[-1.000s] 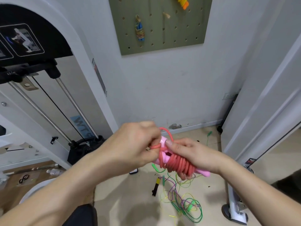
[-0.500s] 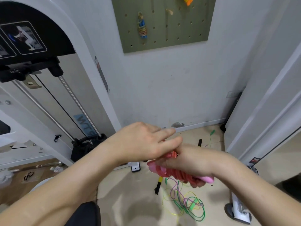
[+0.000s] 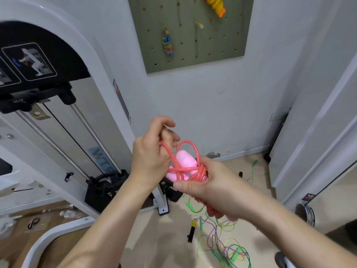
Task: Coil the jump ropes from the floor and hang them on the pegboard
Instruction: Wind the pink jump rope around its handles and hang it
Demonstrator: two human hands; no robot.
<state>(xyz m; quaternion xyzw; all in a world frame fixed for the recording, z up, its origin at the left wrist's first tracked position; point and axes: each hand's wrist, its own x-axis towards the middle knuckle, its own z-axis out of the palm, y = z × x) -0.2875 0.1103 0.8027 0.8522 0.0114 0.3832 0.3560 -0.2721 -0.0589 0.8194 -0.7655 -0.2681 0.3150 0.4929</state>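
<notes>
- We see the pink jump rope (image 3: 186,160) held up in front of us at mid-frame, between both hands and well below the pegboard (image 3: 195,45).
- Our right grip (image 3: 210,188) is clamped around the bundle from below and from the right. The thumb lies across the near side, and the fingers curl under the coiled red cord (image 3: 195,149) and the pink handles (image 3: 173,175).
- Our left grip (image 3: 152,157) is just left of the bundle and touching it, with the fingers curled. It pinches a single strand of the cord, which rises slantwise from the wraps into the fingers.
- One loop of cord stands up over the top of the handles, between the two grips.
- The lower end of the bundle is hidden behind the right hand.
- On the pegboard hangs a blue and yellow coil (image 3: 168,44), and an orange and yellow coil (image 3: 215,5) hangs at its upper edge. A wooden peg (image 3: 199,25) sticks out between them.
- On the floor (image 3: 164,246), below the right hand, lies a tangle of ropes (image 3: 226,248) in green, yellow and purple. A black and yellow handle (image 3: 192,230) lies beside it.
- A white cable machine (image 3: 108,89) stands at our left against the wall (image 3: 222,105).
</notes>
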